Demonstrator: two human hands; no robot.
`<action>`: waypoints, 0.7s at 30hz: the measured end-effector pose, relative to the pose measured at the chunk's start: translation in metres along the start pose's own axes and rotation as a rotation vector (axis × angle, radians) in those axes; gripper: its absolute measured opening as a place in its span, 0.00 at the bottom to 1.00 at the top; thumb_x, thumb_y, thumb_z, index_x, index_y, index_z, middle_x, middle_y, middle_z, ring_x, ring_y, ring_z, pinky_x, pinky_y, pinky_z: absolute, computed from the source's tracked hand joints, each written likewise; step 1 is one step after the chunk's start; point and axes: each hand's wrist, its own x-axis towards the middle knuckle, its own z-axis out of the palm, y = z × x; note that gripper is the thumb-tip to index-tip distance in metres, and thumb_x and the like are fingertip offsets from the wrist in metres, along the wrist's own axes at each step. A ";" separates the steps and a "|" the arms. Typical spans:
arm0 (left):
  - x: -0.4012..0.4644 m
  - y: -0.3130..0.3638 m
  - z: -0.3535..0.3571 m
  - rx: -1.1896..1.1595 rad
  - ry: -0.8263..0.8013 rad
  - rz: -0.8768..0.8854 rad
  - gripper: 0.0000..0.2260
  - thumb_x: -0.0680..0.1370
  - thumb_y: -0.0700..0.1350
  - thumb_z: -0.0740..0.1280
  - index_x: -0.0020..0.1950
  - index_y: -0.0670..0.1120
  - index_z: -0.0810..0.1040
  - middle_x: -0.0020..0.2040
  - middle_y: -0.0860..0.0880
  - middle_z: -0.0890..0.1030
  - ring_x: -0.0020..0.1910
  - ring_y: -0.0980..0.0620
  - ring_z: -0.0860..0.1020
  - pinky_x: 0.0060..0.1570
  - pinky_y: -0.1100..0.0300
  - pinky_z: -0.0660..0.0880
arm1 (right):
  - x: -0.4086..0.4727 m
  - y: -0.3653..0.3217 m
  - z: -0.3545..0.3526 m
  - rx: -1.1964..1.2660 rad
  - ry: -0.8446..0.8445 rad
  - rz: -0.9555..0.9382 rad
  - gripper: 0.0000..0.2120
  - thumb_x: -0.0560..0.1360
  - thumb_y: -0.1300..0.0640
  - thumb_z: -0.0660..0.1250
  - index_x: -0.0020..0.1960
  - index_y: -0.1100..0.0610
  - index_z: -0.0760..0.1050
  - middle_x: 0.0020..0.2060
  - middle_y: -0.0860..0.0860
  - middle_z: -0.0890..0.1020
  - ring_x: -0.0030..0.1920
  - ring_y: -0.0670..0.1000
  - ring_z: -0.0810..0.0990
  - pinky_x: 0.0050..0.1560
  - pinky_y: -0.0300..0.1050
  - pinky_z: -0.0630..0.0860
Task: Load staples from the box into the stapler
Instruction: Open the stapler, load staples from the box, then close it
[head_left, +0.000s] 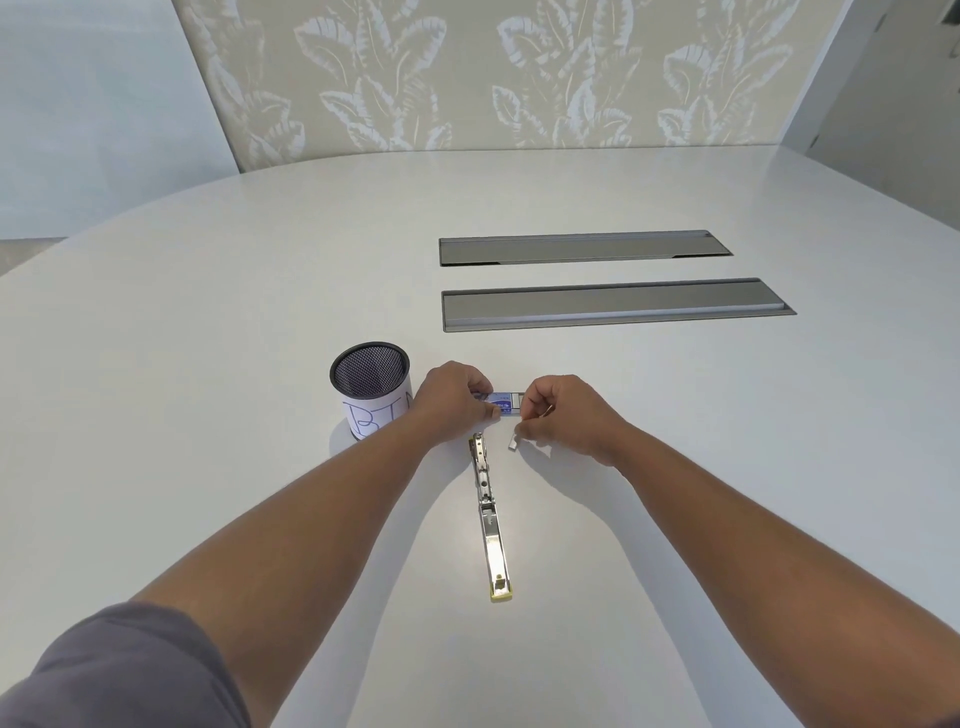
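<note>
A small blue and white staple box (502, 402) sits between my two hands on the white table. My left hand (453, 399) grips its left end. My right hand (563, 415) touches the box's right end, where the inner tray shows slightly pulled out, and pinches a short strip of staples (513, 442) that hangs down from its fingers. The metal stapler (488, 514) lies opened out flat just in front of my hands, its length pointing toward me, with a yellowish end nearest me.
A black mesh pen cup (370, 387) with a white paper label stands left of my left hand. Two long grey metal cable hatches (613, 306) are set into the table (208, 364) farther back. A leaf-patterned wall panel rises behind the table.
</note>
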 end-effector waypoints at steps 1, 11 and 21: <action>0.000 0.000 0.000 0.000 0.001 -0.005 0.14 0.69 0.46 0.80 0.52 0.47 0.85 0.46 0.51 0.82 0.44 0.51 0.79 0.36 0.64 0.71 | 0.000 0.002 -0.001 0.033 0.044 -0.001 0.09 0.66 0.64 0.75 0.40 0.52 0.78 0.31 0.45 0.81 0.29 0.48 0.80 0.28 0.37 0.72; 0.000 0.000 0.002 -0.010 -0.005 -0.013 0.13 0.69 0.46 0.80 0.52 0.47 0.85 0.48 0.50 0.83 0.44 0.51 0.79 0.38 0.62 0.73 | 0.011 0.009 0.002 -0.135 0.197 -0.006 0.10 0.70 0.64 0.73 0.48 0.51 0.81 0.37 0.40 0.79 0.36 0.39 0.75 0.32 0.30 0.66; -0.001 0.001 -0.001 -0.010 -0.005 -0.011 0.12 0.69 0.46 0.80 0.51 0.48 0.86 0.46 0.51 0.82 0.41 0.52 0.78 0.35 0.64 0.73 | 0.016 0.012 0.002 -0.245 0.175 -0.124 0.06 0.72 0.64 0.73 0.44 0.54 0.85 0.36 0.49 0.85 0.35 0.46 0.79 0.37 0.36 0.72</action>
